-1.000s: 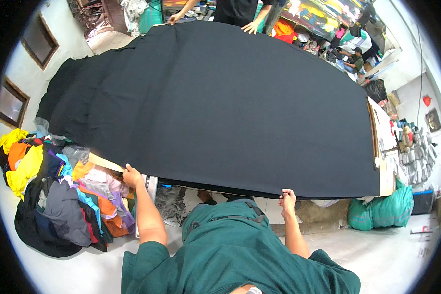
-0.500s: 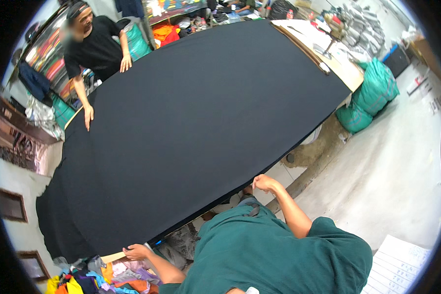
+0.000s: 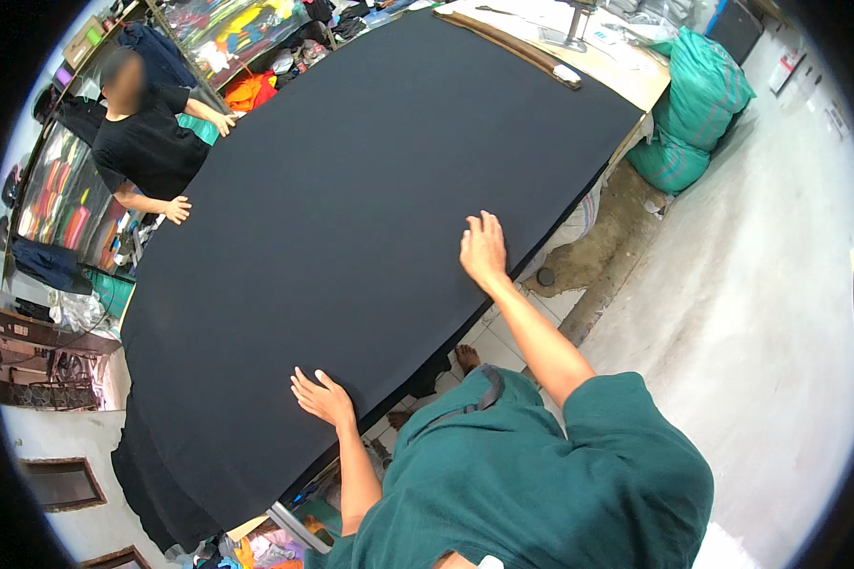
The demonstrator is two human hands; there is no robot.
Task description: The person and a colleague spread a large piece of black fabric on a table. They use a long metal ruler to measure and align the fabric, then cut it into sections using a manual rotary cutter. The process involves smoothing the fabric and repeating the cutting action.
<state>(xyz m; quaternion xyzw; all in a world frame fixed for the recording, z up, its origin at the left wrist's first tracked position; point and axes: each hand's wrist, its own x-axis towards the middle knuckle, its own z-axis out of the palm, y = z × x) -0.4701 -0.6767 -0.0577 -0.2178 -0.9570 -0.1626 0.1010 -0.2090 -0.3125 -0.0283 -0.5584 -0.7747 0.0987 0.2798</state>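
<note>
Black cloth point(image 3: 351, 190), one: is lying spread over the table point(image 3: 626, 71), covering most of it. Left hand point(image 3: 324, 398): is reaching over the cloth's near side, fingers spread, gripping nothing. Right hand point(image 3: 484, 249): is reaching over it farther right, fingers loosely extended, gripping nothing. Brown bar point(image 3: 508, 45): is lying along the cloth's right end. Person in black point(image 3: 157, 147): is standing opposite, both hands meeting the cloth's edge.
</note>
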